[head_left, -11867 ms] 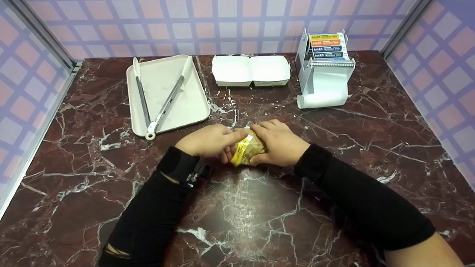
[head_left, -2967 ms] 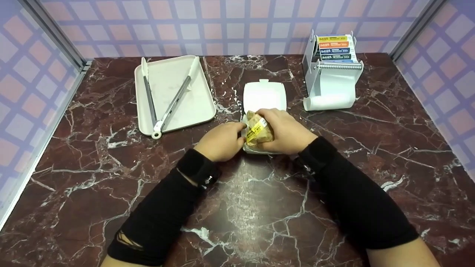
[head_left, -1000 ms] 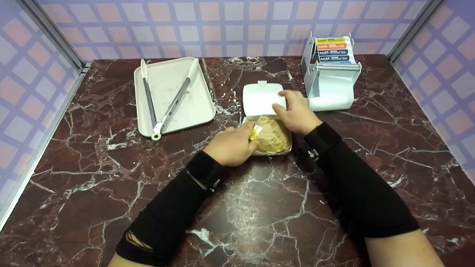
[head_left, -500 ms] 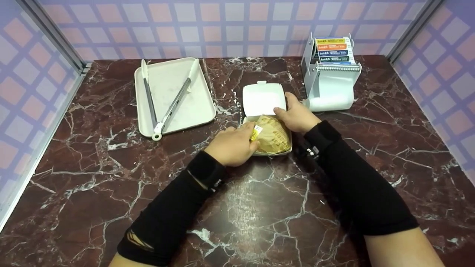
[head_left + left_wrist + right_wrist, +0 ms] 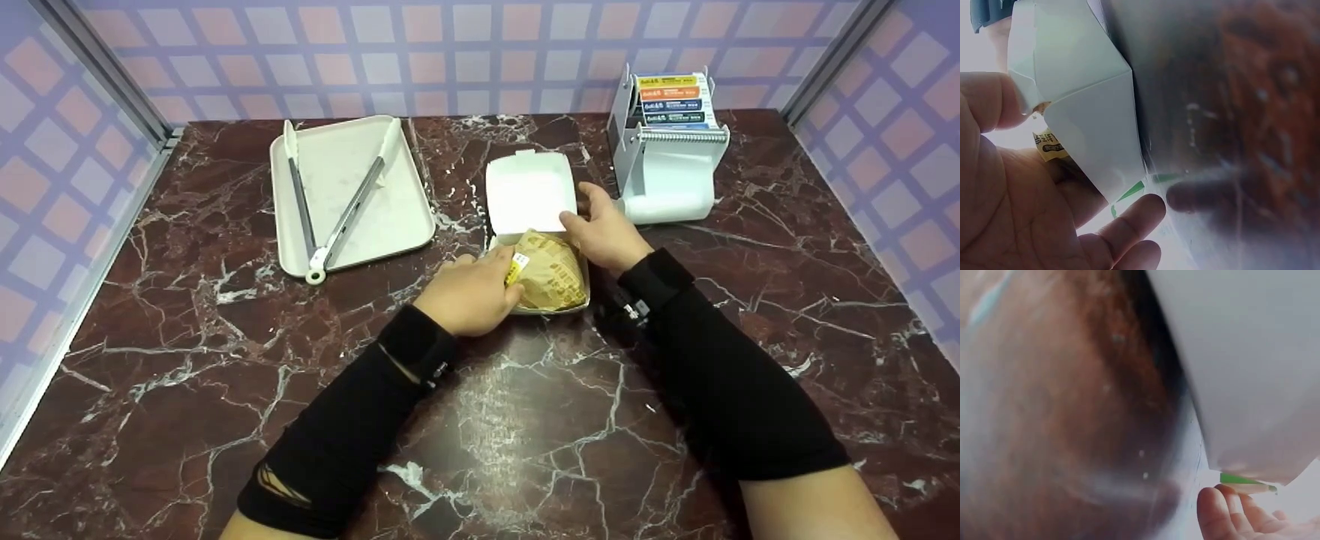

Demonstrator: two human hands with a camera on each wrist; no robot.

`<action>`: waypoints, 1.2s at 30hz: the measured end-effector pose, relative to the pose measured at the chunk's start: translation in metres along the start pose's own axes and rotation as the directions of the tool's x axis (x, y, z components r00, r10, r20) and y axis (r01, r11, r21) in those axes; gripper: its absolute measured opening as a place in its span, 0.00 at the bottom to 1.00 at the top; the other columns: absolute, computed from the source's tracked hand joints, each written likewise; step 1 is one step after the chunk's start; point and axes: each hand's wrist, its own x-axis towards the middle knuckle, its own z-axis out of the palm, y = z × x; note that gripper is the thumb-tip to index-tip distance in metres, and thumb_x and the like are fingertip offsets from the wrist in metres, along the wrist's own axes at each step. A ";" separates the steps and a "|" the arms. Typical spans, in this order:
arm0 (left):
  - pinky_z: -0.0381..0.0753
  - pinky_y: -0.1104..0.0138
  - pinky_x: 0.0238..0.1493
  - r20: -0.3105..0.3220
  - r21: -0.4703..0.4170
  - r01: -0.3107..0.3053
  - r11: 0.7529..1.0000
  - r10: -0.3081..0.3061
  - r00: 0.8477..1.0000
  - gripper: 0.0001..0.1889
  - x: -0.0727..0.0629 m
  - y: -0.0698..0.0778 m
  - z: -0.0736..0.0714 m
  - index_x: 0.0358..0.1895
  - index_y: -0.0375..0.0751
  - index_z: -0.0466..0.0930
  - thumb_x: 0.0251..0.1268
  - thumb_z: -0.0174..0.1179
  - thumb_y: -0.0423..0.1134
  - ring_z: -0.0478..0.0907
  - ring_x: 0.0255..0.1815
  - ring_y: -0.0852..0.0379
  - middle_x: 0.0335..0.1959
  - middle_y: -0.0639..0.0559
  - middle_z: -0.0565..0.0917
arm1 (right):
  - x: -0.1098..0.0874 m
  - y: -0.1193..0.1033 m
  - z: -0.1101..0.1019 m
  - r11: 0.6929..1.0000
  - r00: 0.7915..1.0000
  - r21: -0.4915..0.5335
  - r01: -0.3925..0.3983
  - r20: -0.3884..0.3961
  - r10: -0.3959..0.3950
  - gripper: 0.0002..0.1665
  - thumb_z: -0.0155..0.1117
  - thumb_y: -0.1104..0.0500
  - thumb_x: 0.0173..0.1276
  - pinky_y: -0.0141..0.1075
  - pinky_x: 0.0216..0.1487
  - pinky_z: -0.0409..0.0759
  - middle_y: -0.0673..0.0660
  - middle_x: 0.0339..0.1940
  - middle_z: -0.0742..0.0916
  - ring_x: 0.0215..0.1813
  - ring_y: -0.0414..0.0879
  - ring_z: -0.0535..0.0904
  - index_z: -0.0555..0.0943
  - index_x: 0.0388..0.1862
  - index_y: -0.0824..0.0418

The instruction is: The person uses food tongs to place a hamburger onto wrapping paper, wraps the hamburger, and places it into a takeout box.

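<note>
A hamburger wrapped in brown printed paper [image 5: 553, 274] sits in the near half of an open white burger box [image 5: 529, 191]. My left hand [image 5: 465, 296] holds the box's left side, its thumb and forefinger beside the yellow-and-white label [image 5: 516, 268]. In the left wrist view, one finger goes behind the white box wall [image 5: 1095, 129] and other fingers stay outside it. At the right edge of the raised lid, my right hand [image 5: 606, 232] grips with its thumb inside and fingers behind. Below the box's white side [image 5: 1247, 360], fingertips [image 5: 1216, 512] show in the right wrist view.
On the left lies a beige tray [image 5: 349, 232] with spread tongs [image 5: 352, 206] on it. A dispenser [image 5: 667, 150] with coloured label rolls and a hanging white strip stands at the back right. White crumbs dot the dark marbled table [image 5: 480, 420].
Earlier, both hands held the wrapped hamburger on the table; it now lies in the box, which was turned and brought nearer. In the last half second the lid has tilted up slightly.
</note>
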 end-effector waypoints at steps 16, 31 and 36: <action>0.58 0.44 0.84 0.006 0.011 0.010 1.000 -0.010 1.000 0.40 -0.001 0.003 -0.001 0.87 0.44 0.46 0.82 0.42 0.62 0.63 0.81 0.40 0.88 0.49 0.54 | -0.004 -0.002 0.000 0.988 0.994 0.123 0.088 -0.081 -0.079 0.38 0.53 0.63 0.82 0.46 0.79 0.72 0.71 0.74 0.75 0.73 0.59 0.74 0.53 0.83 0.71; 0.59 0.46 0.83 -0.002 0.040 0.012 0.999 -0.012 1.000 0.40 -0.001 0.002 0.000 0.86 0.42 0.48 0.82 0.40 0.62 0.62 0.81 0.40 0.87 0.49 0.55 | -0.012 -0.003 -0.004 0.973 0.983 0.148 0.177 -0.065 -0.169 0.34 0.53 0.66 0.80 0.42 0.70 0.78 0.69 0.69 0.78 0.66 0.57 0.78 0.59 0.82 0.68; 0.59 0.44 0.83 -0.006 0.061 0.018 0.998 -0.018 1.000 0.40 -0.001 0.002 0.000 0.86 0.42 0.50 0.83 0.39 0.62 0.63 0.81 0.39 0.87 0.48 0.56 | -0.019 -0.003 -0.006 0.974 0.979 0.099 0.203 -0.039 -0.200 0.31 0.53 0.66 0.80 0.42 0.71 0.80 0.69 0.70 0.80 0.67 0.59 0.80 0.66 0.80 0.67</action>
